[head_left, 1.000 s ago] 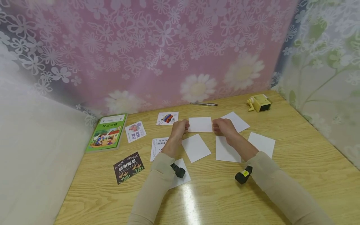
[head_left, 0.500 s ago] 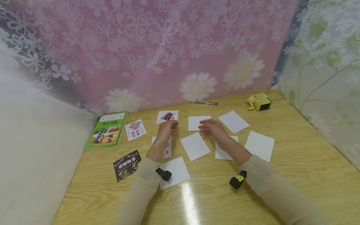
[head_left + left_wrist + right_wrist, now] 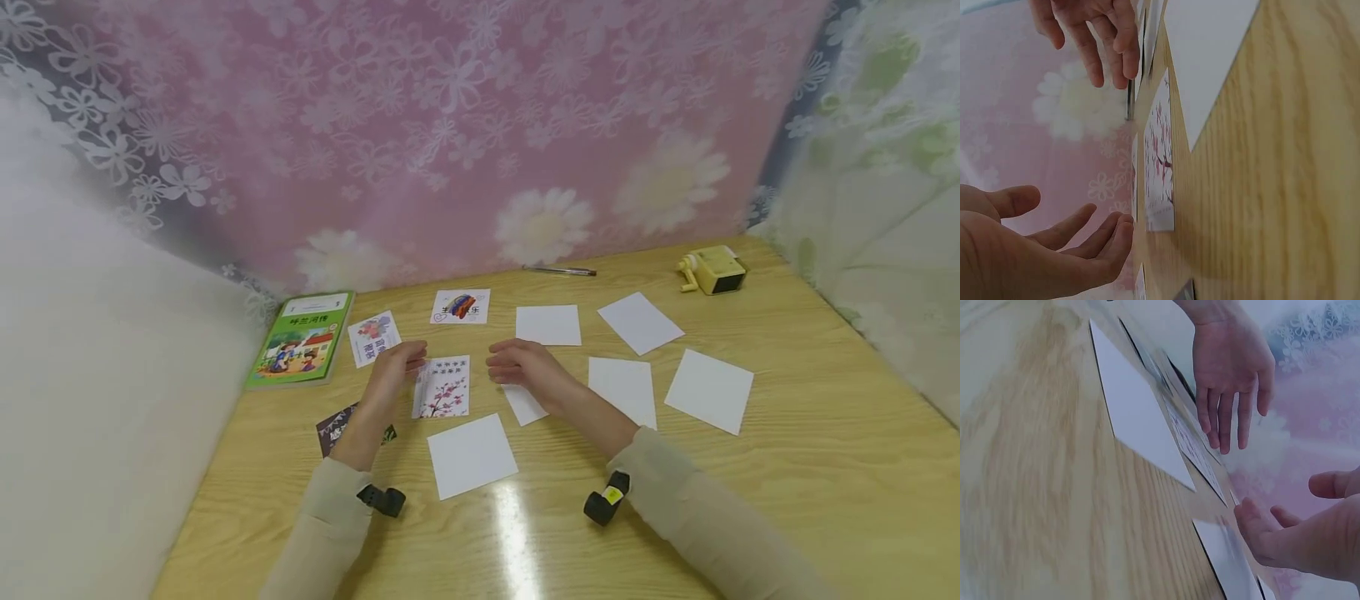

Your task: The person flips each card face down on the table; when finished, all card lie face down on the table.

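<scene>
A green-covered book (image 3: 303, 340) lies left of the left hand (image 3: 388, 371); beyond the right hand (image 3: 528, 371) lie a pen (image 3: 559, 271) and, farther right, a yellow hand-crank pencil sharpener (image 3: 717, 269).

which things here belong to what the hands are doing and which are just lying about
Probably part of the job:
blossom card, between the left hand and right hand in the head view
plain white cards
other printed cards

Probably just lying about:
green book
pen
yellow device with a crank
</scene>
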Demonstrator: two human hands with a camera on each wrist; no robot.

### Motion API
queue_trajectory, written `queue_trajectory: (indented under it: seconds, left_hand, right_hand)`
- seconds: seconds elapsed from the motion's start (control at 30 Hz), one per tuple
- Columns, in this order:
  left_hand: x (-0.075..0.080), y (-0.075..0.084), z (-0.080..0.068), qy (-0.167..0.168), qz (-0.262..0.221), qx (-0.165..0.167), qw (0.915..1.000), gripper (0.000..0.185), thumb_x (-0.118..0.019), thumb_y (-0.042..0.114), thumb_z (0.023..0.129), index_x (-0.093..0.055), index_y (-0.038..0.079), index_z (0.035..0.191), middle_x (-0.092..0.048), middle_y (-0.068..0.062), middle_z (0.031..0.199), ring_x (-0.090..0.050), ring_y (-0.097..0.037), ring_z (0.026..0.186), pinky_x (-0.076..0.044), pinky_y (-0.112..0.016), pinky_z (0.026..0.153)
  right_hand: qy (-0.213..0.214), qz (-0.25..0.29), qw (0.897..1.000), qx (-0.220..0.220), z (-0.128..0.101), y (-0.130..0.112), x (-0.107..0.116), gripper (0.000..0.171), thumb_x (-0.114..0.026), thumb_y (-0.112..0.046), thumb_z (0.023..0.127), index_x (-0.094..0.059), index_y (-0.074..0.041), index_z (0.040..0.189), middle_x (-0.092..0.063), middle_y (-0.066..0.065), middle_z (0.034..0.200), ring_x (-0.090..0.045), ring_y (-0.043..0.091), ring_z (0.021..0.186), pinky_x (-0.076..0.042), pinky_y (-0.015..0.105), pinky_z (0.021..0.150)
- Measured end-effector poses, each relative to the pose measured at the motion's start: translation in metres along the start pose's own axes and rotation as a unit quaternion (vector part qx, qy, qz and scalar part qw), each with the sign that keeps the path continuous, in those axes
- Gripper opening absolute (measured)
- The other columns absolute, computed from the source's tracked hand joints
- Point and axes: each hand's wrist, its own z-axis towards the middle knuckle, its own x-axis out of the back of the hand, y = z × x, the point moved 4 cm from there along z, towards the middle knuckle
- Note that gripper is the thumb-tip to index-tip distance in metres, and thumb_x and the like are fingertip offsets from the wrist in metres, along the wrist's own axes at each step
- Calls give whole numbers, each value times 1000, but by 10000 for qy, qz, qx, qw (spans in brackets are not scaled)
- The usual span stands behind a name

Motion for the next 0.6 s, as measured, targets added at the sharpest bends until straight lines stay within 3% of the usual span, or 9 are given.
queue_trajectory:
  seconds: [0.17,0.33,0.6]
  left_hand:
    - [15,-6,-8,3,-9,260,9997,54,-44,30,109,-47,-5,150,-46,-25,152,-45,-39,142,-35,-47,123]
    - [23,-10,-20,-160,-180,523,9983,53,-35,27,112,-42,-8,152,-44,-31,153,-45,-43,142,-36,-50,122]
    - [29,-9,-30,-264,-652,592,9958,54,-35,24,112,-36,-12,153,-42,-36,153,-44,-47,142,-38,-50,122]
  right_hand:
    - [-140,319,9991,-260,1,4,-10,51,-45,-12,107,-37,13,151,-45,37,148,-49,48,137,-44,51,117]
    - [-212,609,9968,-468,0,8,-18,54,-44,-14,108,-34,12,154,-42,38,151,-46,49,141,-41,53,119]
    - [-149,995,9932,-590,3,11,-26,56,-45,-18,109,-30,10,155,-41,41,151,-45,50,141,-43,54,117]
